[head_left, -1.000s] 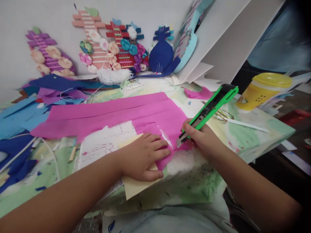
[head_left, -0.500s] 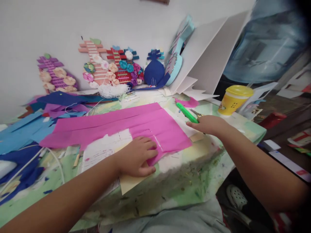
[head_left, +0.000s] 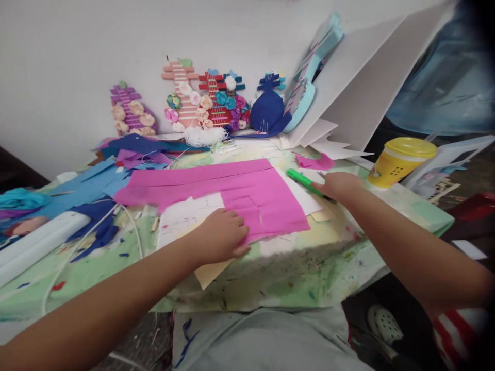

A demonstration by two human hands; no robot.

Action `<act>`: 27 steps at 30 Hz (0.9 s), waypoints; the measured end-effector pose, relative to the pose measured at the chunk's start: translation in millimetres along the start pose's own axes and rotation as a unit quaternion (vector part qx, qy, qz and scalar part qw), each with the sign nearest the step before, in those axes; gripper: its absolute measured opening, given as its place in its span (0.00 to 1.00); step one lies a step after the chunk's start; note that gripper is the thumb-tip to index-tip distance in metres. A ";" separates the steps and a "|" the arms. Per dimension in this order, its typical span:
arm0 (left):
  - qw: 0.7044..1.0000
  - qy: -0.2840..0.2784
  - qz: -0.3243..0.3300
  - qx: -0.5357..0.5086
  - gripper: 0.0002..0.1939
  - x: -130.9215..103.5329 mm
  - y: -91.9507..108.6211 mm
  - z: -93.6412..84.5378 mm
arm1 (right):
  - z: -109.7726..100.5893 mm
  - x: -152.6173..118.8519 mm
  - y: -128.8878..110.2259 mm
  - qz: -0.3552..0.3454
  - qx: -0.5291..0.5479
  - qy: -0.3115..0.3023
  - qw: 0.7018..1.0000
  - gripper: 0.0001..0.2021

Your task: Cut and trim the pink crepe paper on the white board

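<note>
A large pink sheet, either felt or crepe paper, lies across the table in front of me. At its near edge is my left hand, fingers bent together with the thumb close, gripping the sheet there. Beneath it are a marked white paper and a tan card. To the right, my right hand closes on the rear end of a green utility knife, its fingers partly hidden. The thin metal tips of scissors show beside that hand.
Guitar-shaped crafts with paper flowers lean on the wall. White boards stand at the back right, near a yellow cup. Blue sheets, a white cord and a long white device lie at left.
The view has shifted, showing more of the left side. My left fingers have drawn together. The green knife has moved slightly left and nearer, and my right hand has closed around its end.
</note>
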State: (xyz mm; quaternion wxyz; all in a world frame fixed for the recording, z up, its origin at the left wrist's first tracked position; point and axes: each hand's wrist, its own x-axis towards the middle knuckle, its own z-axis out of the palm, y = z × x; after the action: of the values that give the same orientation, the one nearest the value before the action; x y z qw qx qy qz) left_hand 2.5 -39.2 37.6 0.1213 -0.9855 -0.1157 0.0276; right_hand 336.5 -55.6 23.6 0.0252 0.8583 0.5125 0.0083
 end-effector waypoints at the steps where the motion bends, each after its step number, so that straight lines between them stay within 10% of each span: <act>1: 1.000 -0.001 -0.013 -0.005 0.14 2.0 2.2 0.5 | -0.7 0.7 4.3 -0.002 -0.018 -0.012 1.000 0.33; 10: 0.999 0.026 -0.038 -0.029 0.08 22.6 19.3 8.5 | -13.8 -6.5 31.2 -0.061 -0.045 -0.115 0.990 0.19; 27: 0.997 0.027 0.040 -0.054 0.08 23.9 27.3 8.4 | -19.4 18.1 37.8 -0.008 0.006 -0.055 0.998 0.11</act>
State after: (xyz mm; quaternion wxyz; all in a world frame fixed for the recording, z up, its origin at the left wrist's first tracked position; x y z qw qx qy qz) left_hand 31.1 -57.4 22.1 0.0694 -0.9948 -0.0741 -0.0009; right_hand 377.6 -56.8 44.8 0.0486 0.8537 0.5168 -0.0425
